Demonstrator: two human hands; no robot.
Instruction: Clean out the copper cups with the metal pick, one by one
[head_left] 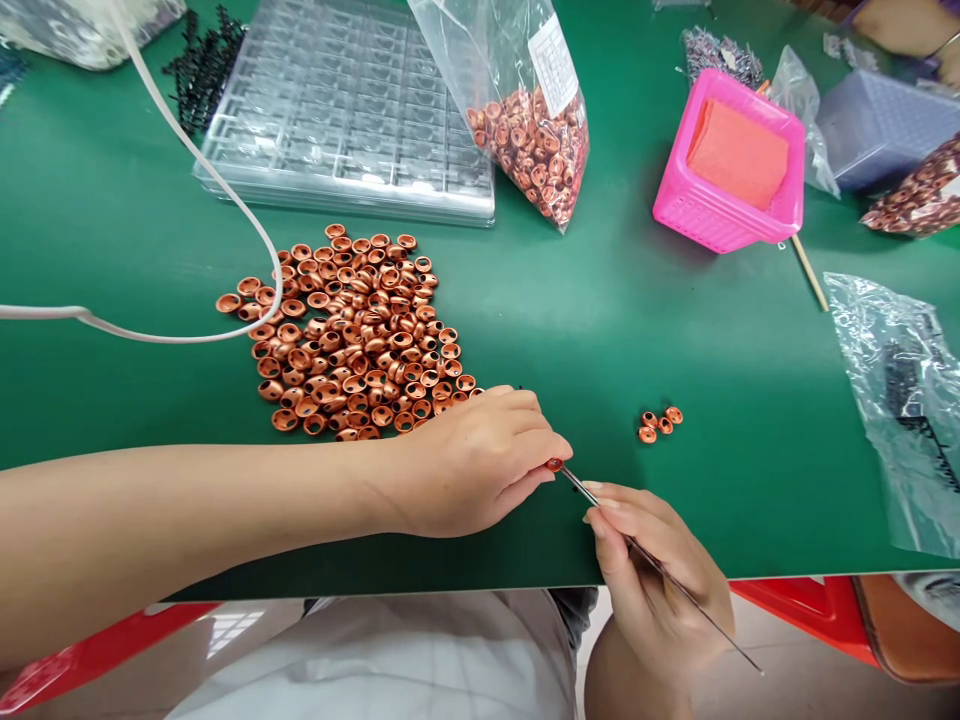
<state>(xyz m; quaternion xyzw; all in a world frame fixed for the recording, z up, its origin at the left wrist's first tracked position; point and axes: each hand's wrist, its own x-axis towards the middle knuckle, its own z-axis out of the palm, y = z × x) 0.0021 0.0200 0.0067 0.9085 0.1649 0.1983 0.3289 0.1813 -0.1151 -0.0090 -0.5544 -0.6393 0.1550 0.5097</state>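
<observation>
My left hand (487,460) pinches a small copper-coloured ring-like piece (555,465) between thumb and fingers. A thin metal rod (660,568) is gripped in my right hand (660,580), its upper end touching the piece. Beside and beyond my left hand lies a broad heap of similar copper pieces (360,330), partly hidden by that hand. Several more copper pieces (664,424) sit in a small group to the right, on the green table (540,330).
Beyond the heap are stacked clear plastic trays (337,120), a bag of copper pieces (536,140) and black parts (206,65). A white cable (172,120) loops at left. At right are a pink basket (690,205), a stick (810,272), a blue-grey bin (877,130) and a clear bag (892,400).
</observation>
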